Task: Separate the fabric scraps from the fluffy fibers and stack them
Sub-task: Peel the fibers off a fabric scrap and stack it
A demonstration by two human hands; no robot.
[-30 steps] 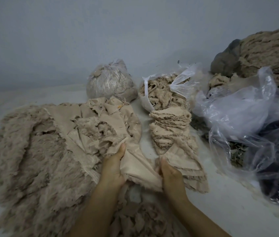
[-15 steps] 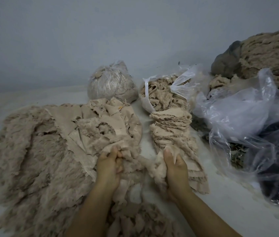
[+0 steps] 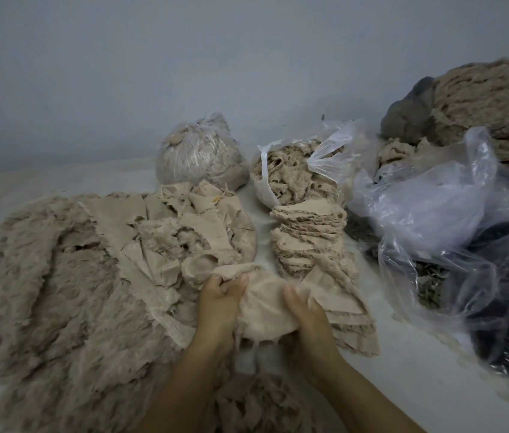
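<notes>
Both hands now grip one beige scrap point(image 3: 261, 310) between them, where half a second earlier they were sunk in loose fluff with the cloth bunched up. The left hand point(image 3: 217, 303) pinches the scrap's left edge with curled fingers; the right hand point(image 3: 304, 310) has its thumb on top and its fingers tucked under the right edge. The scrap is stretched flat between the two, with only a few wisps hanging from its near edge, so it appears freed from the fibers and ready for stacking. Just beside and beyond the right hand lies the stack of scraps point(image 3: 312, 245), its near end touching the held piece. Left of the left hand spreads the fluffy pile point(image 3: 44, 276), with unsorted cloth point(image 3: 184, 232) just beyond that hand. Farther off stand an open bag of fluff point(image 3: 290, 176) and a tied bag point(image 3: 200, 154); clear plastic bags point(image 3: 434, 214) lie to the far right.
</notes>
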